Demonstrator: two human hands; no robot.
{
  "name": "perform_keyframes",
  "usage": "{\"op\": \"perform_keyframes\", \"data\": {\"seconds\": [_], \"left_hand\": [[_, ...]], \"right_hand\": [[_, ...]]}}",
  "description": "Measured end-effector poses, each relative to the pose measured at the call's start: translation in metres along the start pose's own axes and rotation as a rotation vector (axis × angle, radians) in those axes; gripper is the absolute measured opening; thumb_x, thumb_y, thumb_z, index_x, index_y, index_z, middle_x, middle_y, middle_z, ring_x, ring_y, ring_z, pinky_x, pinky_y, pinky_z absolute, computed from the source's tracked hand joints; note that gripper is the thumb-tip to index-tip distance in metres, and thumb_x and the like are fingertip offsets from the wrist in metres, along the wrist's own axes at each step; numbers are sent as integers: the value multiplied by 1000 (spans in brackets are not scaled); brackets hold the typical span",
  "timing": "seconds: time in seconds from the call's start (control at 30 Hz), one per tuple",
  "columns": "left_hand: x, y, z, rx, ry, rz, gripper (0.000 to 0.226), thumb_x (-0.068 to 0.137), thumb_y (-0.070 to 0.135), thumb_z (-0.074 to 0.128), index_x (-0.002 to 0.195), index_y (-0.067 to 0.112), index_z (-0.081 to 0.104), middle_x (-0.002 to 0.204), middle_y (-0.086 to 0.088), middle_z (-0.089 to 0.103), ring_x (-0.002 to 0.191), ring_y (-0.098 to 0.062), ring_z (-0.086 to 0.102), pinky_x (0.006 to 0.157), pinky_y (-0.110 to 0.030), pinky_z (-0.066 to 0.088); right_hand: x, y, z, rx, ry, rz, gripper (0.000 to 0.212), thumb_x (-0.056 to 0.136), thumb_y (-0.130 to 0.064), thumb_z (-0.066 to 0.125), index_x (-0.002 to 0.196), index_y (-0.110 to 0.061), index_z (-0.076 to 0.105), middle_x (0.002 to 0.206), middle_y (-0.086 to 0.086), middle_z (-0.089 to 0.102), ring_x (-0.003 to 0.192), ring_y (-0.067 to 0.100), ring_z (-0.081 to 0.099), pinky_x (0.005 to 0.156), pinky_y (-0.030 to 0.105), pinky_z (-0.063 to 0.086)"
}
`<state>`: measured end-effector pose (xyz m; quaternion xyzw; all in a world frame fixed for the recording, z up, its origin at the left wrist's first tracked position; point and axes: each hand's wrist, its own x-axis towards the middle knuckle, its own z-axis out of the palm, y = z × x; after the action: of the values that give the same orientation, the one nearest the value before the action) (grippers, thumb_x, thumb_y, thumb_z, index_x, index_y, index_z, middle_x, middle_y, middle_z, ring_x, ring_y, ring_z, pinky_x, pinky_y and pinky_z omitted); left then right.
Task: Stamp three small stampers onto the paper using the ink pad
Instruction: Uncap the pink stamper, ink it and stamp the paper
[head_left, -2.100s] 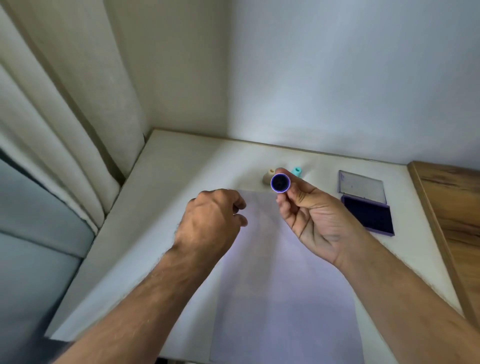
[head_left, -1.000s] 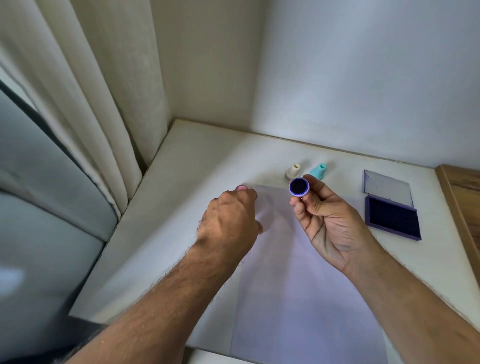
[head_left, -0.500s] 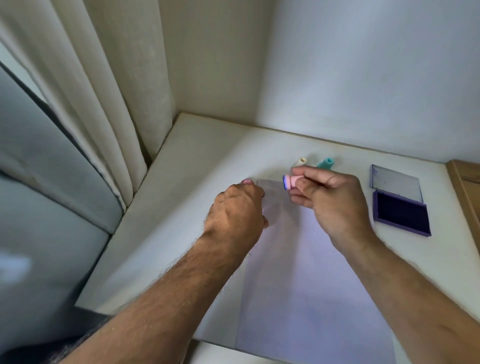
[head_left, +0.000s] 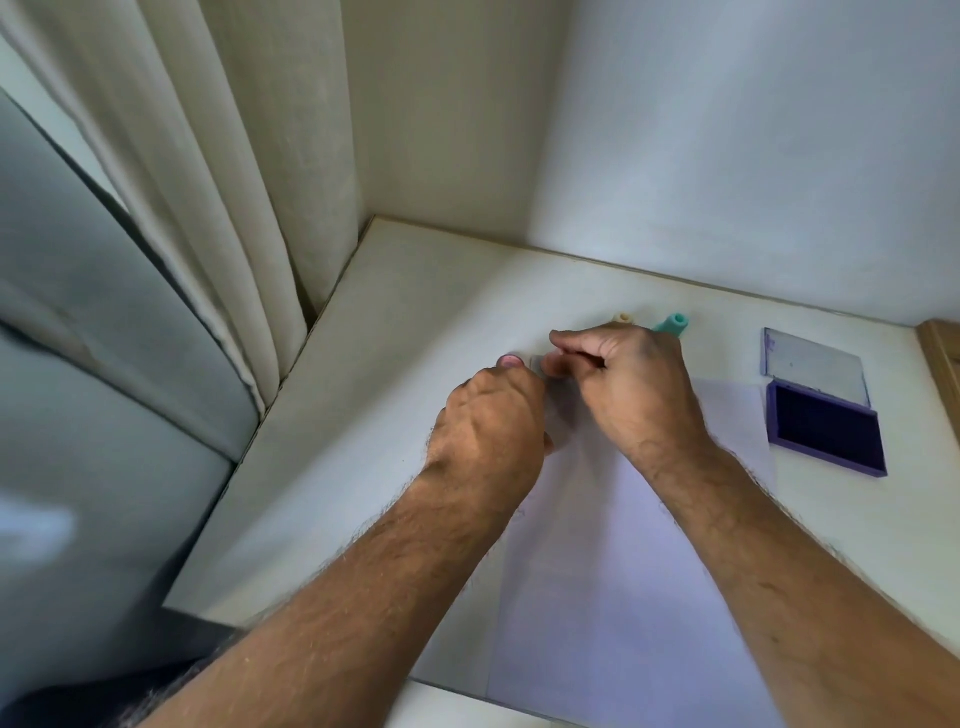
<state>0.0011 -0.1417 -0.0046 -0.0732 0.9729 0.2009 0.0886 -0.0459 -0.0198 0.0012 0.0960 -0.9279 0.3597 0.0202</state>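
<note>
At the far left corner of the paper (head_left: 613, 561), I see both hands bunched close together, and the pink stamper is almost wholly hidden between them. My right hand (head_left: 628, 389) is turned knuckles up with its fingers curled in and pinched at the tips; I take the stamper to be inside that pinch, but the fingers cover it and I cannot tell whether its face touches the sheet. My left hand (head_left: 488, 431) is closed into a loose fist just beside it, resting at the paper's left edge. A small pink cap (head_left: 510, 360) pokes out above its knuckles, held by fingers I cannot see.

Just beyond the paper's far edge, two more stampers stand on the tabletop (head_left: 374, 415). The cream stamper (head_left: 623, 318) and the teal stamper (head_left: 673, 323) sit side by side, both partly hidden behind my right hand.

To the right of the paper, near its far right corner, lies the ink pad (head_left: 823, 434). It is open, its dark purple pad facing up, and its clear lid (head_left: 813, 368) is folded back flat on the far side.

Left of the paper, past the tabletop's edge, a pale curtain (head_left: 208, 197) hangs in folds. A plain wall (head_left: 753, 156) rises behind the stampers.
</note>
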Motion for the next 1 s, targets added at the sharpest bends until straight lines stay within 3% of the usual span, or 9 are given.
{"op": "perform_keyframes", "data": {"seconds": [0.17, 0.4, 0.5, 0.6, 0.77, 0.83, 1.0], "left_hand": [[0, 0, -2, -20, -11, -29, 36, 89, 26, 65, 124, 22, 55, 100, 0, 65, 77, -20, 50, 64, -26, 42], [-1, -2, -1, -38, -8, -36, 41, 85, 29, 68, 123, 25, 55, 102, -4, 63, 92, -27, 60, 71, -31, 51], [0, -3, 0, -57, -10, -34, 40, 85, 30, 67, 123, 26, 56, 104, -4, 64, 96, -27, 60, 79, -35, 54], [0, -4, 1, -53, 16, -22, 30, 91, 30, 58, 120, 24, 57, 103, -4, 67, 95, -28, 61, 77, -36, 55], [1, -4, 4, -38, 27, -16, 27, 92, 29, 56, 118, 24, 59, 102, -4, 66, 94, -28, 60, 77, -37, 55], [4, -5, 5, -41, 18, -25, 27, 88, 29, 60, 114, 23, 59, 100, -4, 64, 90, -26, 59, 76, -35, 54], [9, -8, 9, -62, -2, -48, 34, 80, 30, 67, 113, 29, 59, 98, -2, 60, 85, -23, 51, 68, -31, 44]], "right_hand": [[0, 0, 4, 16, -11, 37, 24, 85, -9, 69, 106, -19, 76, 95, -4, 77, 93, 8, 69, 76, -11, 32], [-2, -2, 8, -3, -29, 69, 24, 86, -15, 70, 108, -21, 75, 100, -1, 76, 97, 14, 68, 93, 24, 51], [-1, -6, 12, -59, -31, 65, 26, 86, -14, 68, 110, -19, 74, 107, 5, 74, 101, 23, 67, 92, 34, 53], [0, -14, 12, -157, -54, 103, 24, 83, -7, 64, 102, -16, 75, 104, 14, 70, 98, 32, 65, 89, 40, 54], [18, -27, 7, -267, -114, 226, 13, 87, -12, 62, 95, -12, 73, 101, 13, 67, 93, 31, 64, 82, 32, 53], [25, -31, 7, -227, -125, 334, 12, 88, -17, 67, 98, -14, 73, 104, 10, 68, 95, 27, 66, 85, 33, 55], [27, -31, 9, -218, -96, 353, 12, 83, -18, 73, 95, -15, 75, 96, 8, 71, 87, 26, 69, 82, 34, 58]]}}
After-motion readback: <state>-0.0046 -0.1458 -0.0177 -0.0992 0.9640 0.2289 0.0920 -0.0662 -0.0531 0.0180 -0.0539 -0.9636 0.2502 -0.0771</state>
